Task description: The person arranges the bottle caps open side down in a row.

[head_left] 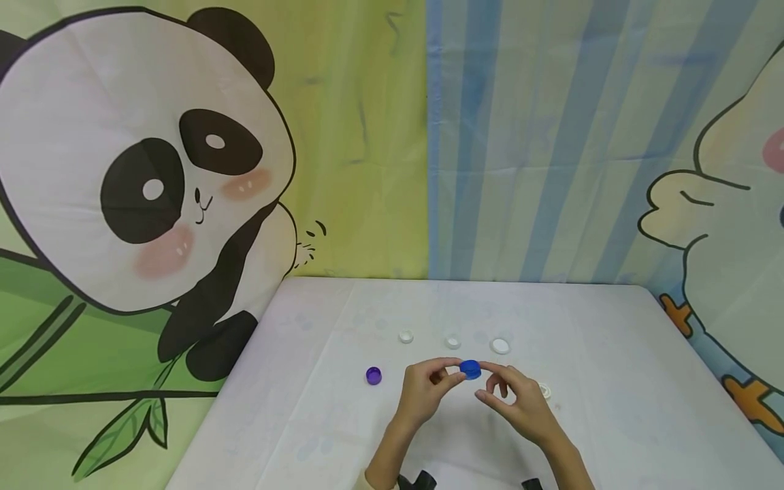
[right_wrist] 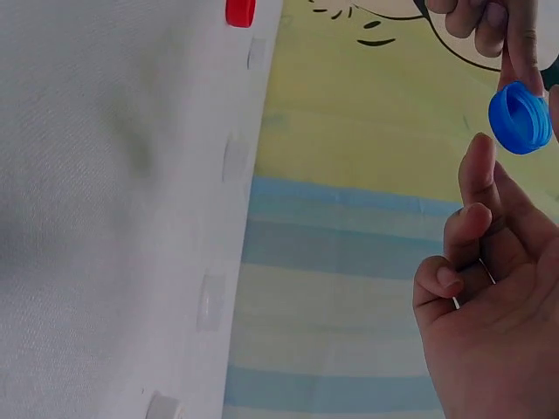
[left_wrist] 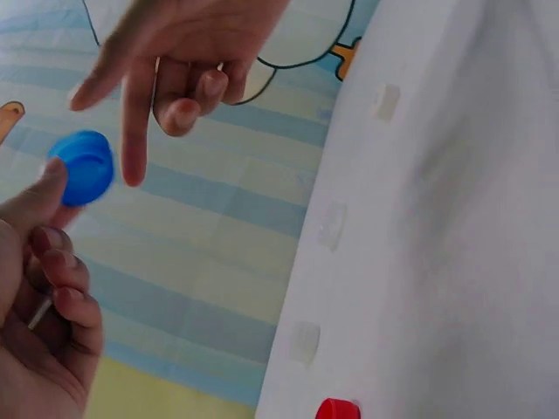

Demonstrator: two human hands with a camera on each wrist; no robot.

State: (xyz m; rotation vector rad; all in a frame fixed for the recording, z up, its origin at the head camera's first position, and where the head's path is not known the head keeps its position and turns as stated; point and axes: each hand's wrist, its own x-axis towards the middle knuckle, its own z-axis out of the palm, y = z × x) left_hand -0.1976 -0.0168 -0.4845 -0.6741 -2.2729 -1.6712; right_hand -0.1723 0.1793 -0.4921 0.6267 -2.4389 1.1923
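White table (head_left: pixel 625 367) below, the left hand (head_left: pixel 424 390) pinches a blue cap (head_left: pixel 470 369) (right hand (head_left: pixel 523 403), loosely spread, just beside).

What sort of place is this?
Maybe a decorated play or filming corner: a big black-and-white cartoon panda and a wrinkled, blue-striped backdrop border a flat white table.

The head camera looks forward and down from above and behind the blue cap (head_left: pixel 470 369), the farthest from it, taking in the table (head_left: pixel 306 408) around it; the left wrist camera looks from the cap's left, close, its picture turned sideways, with striped cloth (left_wrist: pixel 218 209) behind the cap; the right wrist camera, likewise close and turned, looks from the cap's right towards yellow cloth (right_wrist: pixel 367 113) beyond it; both wrist views share the cap and table edge.
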